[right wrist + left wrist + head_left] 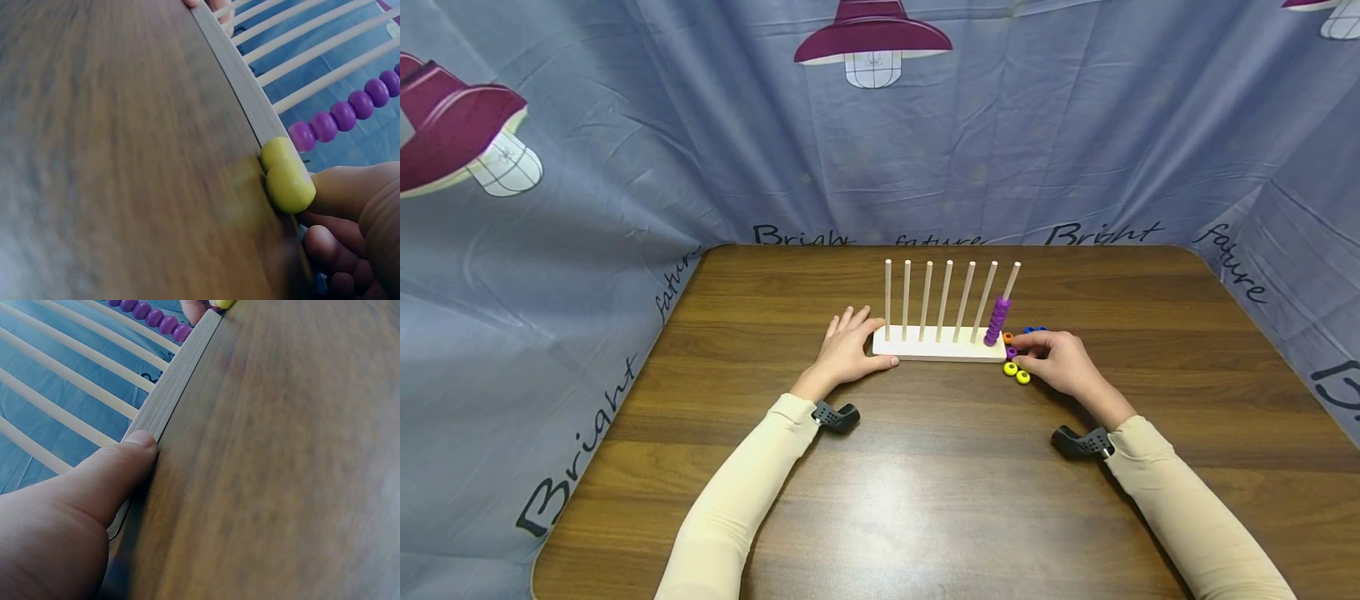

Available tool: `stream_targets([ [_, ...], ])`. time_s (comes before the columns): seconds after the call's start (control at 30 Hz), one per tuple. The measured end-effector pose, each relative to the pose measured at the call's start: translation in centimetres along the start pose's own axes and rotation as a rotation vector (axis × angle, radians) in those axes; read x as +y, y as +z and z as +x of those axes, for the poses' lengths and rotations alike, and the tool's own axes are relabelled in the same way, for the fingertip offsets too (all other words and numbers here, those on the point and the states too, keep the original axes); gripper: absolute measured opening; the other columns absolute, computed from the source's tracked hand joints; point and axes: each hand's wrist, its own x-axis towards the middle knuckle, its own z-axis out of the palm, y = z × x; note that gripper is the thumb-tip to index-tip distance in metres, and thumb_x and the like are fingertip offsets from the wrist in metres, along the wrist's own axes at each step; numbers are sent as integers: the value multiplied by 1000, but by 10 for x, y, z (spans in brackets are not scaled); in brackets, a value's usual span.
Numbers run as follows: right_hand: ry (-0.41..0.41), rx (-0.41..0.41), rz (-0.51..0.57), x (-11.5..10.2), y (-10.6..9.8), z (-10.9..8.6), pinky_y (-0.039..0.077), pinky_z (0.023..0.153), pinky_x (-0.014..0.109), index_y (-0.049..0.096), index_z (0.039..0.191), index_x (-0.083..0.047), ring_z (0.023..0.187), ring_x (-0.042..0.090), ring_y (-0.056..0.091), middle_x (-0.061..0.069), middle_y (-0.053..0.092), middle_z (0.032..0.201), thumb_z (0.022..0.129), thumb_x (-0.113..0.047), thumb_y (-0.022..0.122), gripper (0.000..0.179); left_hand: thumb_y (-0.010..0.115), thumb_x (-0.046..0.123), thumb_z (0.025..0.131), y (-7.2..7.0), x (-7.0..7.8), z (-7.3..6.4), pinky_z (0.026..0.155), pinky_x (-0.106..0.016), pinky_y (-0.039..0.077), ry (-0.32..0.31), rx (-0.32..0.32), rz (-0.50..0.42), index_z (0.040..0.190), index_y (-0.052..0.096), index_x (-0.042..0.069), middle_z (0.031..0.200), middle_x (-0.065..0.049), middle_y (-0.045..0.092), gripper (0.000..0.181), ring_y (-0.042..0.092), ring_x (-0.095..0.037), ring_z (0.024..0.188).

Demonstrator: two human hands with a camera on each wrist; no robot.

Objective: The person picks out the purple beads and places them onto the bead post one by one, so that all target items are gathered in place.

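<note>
A pale wooden peg rack [940, 353] with a row of upright pegs stands on the table. Its rightmost peg carries a stack of purple beads [997, 321]. My left hand [844, 350] grips the rack's left end, thumb [140, 440] against the front edge and the index finger behind. At the right end, my right hand [1060, 362] has thumb and index finger around a loose purple bead [1012, 353] low at the table. Two yellow beads [1017, 373] lie just in front of it, and an orange bead [1008, 338] lies behind, by the index fingertip.
Blue beads [1036, 329] show behind the right hand, partly hidden by it. The brown wooden table [895, 500] stretches out in front of the rack. A blue printed curtain [880, 167] hangs along the table's far edge and sides.
</note>
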Motion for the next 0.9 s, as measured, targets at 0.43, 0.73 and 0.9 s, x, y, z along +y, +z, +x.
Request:
stream_targets([
  [0.43, -21, 12, -32, -1, 3, -1, 41, 60, 22, 79, 103, -4, 64, -1, 51, 3, 67, 72, 79, -5, 82, 25, 73, 59, 85, 0, 0, 0, 129, -58, 9, 5, 5, 6, 150, 51, 19, 168, -16, 30, 80, 15, -41, 158],
  [0.73, -105, 42, -65, 0, 6, 0, 43, 58, 23, 79, 103, -2, 65, 3, 54, 5, 68, 74, 78, -3, 81, 24, 73, 59, 84, -1, 0, 1, 129, -59, 8, 7, 9, 1, 150, 51, 18, 167, -16, 30, 80, 15, -42, 158],
  [0.9, -110, 46, -65, 2, 7, -1, 43, 58, 23, 79, 103, -2, 65, 2, 53, 4, 68, 75, 78, -4, 83, 25, 73, 58, 84, 0, -1, 0, 129, -59, 9, 4, 6, 1, 150, 51, 18, 168, -16, 30, 80, 15, -41, 159],
])
